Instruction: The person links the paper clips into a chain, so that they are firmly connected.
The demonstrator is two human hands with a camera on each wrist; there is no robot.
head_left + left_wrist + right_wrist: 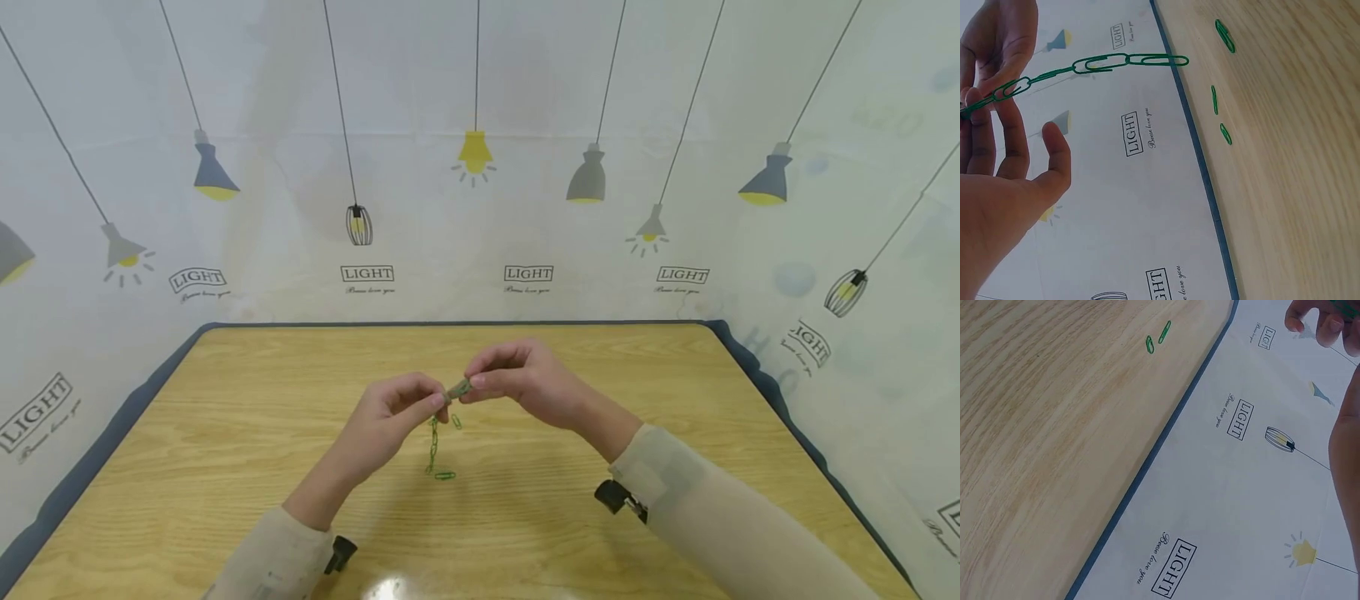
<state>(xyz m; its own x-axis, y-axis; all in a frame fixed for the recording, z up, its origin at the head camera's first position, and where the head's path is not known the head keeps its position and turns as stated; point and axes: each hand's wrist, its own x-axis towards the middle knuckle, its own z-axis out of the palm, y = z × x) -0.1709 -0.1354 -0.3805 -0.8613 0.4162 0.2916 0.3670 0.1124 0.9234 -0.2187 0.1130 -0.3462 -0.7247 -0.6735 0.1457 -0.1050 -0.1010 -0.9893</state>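
Two hands pinch, thumbs nearly meeting fingertips: we see the left hand (386,419) and right hand (538,383) share a small greenish piece (460,389), a chain of green wire paper clips (433,446) dangling beneath the left. Below, loose green clips (1225,36) lie on a yellowish wood-grain table (285,367); white lamp-printed sheeting (285,233) rises behind.

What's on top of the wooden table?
Three loose green paperclips lie there in the left wrist view. In the head view, the left hand, right hand and sleeves cover parts of the table; anything there is hidden.
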